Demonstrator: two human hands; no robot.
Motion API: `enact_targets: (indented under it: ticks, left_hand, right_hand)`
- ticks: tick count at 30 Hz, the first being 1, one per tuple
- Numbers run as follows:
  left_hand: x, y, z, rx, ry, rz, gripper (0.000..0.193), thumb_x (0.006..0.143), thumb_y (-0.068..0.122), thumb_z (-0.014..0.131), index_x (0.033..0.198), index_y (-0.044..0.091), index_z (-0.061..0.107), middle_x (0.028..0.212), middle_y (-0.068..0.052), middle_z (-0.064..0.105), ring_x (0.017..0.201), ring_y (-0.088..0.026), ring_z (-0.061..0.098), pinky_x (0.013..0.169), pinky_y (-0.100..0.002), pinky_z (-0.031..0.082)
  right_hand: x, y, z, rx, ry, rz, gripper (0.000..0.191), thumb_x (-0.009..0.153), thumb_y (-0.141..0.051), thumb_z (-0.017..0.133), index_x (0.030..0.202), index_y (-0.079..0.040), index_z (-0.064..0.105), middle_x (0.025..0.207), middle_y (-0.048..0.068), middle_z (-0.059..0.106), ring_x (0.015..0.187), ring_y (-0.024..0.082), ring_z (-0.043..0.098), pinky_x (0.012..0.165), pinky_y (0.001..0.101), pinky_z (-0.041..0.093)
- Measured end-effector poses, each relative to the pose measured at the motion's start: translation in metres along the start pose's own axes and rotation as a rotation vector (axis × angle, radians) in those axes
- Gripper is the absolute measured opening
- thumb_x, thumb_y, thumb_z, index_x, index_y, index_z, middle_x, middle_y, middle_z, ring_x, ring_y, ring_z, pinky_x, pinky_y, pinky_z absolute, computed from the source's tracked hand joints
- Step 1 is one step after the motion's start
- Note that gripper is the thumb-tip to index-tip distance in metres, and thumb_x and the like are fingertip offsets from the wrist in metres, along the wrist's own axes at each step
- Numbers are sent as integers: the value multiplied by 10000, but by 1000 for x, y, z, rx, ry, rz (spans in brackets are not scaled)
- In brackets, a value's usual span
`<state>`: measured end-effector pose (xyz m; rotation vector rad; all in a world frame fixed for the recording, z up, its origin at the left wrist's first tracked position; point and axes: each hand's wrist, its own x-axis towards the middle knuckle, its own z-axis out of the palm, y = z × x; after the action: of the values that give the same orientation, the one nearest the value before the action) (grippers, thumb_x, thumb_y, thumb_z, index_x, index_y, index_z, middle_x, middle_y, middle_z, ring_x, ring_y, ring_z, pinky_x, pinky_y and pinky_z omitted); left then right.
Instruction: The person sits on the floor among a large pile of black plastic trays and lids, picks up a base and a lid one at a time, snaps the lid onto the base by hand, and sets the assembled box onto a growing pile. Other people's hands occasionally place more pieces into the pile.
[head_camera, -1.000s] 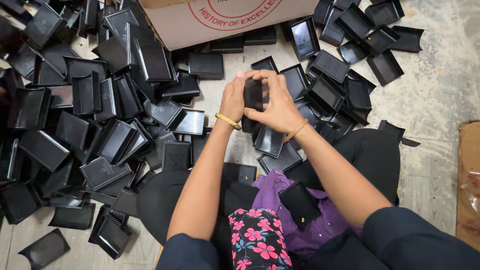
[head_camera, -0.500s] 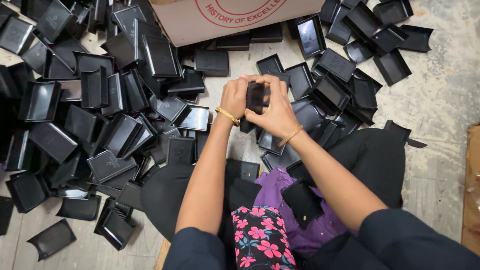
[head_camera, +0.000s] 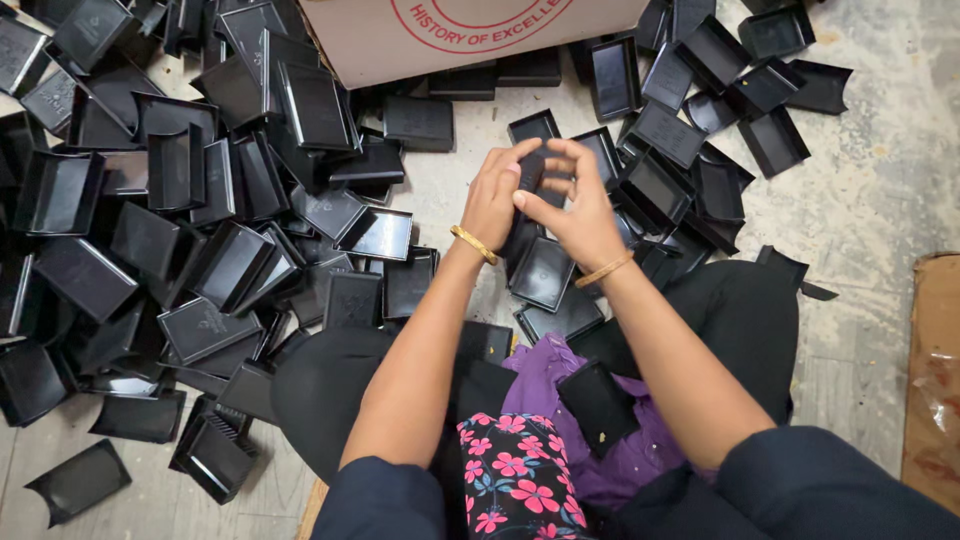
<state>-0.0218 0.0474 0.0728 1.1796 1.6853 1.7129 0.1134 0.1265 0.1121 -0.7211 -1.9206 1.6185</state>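
Both hands, left (head_camera: 492, 198) and right (head_camera: 575, 205), grip one black tray (head_camera: 531, 170) over a grey concrete floor (head_camera: 880, 200). Loose trays (head_camera: 200, 240) litter it all around them, a cardboard box (head_camera: 470, 35) just beyond.

A tan cardboard box (head_camera: 470, 35) stands on the floor (head_camera: 880, 200) at the far edge of the view, among black trays, with a red round printed mark on its near face. A flattened brown carton (head_camera: 935, 380) lies at the floor's right edge.
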Motion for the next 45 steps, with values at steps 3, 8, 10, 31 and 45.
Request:
enact_targets:
  ticks: [3, 8, 10, 31, 45]
  left_hand:
    - [-2, 8, 2, -8, 98, -5, 367, 1007, 185, 412, 1224, 45, 672, 1196, -167, 677, 1134, -328, 669, 1001, -388, 497]
    - [-2, 25, -9, 64, 112, 97, 349, 943, 160, 422, 1141, 32, 679, 1119, -160, 694, 1048, -329, 693, 952, -381, 538]
    - [0, 27, -13, 74, 122, 114, 352, 940, 170, 423, 1125, 28, 686, 1097, -159, 701, 1018, -329, 703, 927, -378, 548]
    - [27, -35, -60, -399, 322, -70, 536, 1093, 349, 378, 1171, -23, 756, 1134, -106, 740, 1081, -209, 685, 991, -306, 508]
    - [37, -7, -51, -542, 262, -289, 594, 1048, 502, 417, 1113, 30, 772, 974, -73, 745, 880, -155, 690, 848, -297, 547]
  right_hand:
    - [-1, -7, -2, -33, 4, 7, 728, 831, -150, 866, 1438, -31, 484, 1353, 80, 495, 1228, 211, 598, 1028, 353, 555]
    - [-7, -23, 6, -42, 21, 52, 654, 816, -99, 858, 1384, -20, 545, 1325, 69, 491, 1244, 200, 614, 1012, 344, 607]
    - [-9, -26, 9, -67, 39, 17, 655, 821, -77, 861, 1388, -20, 536, 1335, 75, 501, 1242, 203, 629, 1022, 341, 604]
    - [-32, -47, -97, -418, 248, -224, 633, 918, -134, 848, 1460, -70, 527, 1370, 72, 463, 1224, 201, 565, 993, 326, 604]
    - [-251, -21, -290, -1450, 219, 360, 643, 958, -517, 726, 1363, -24, 654, 1254, 208, 706, 1170, 340, 671, 1067, 452, 526]
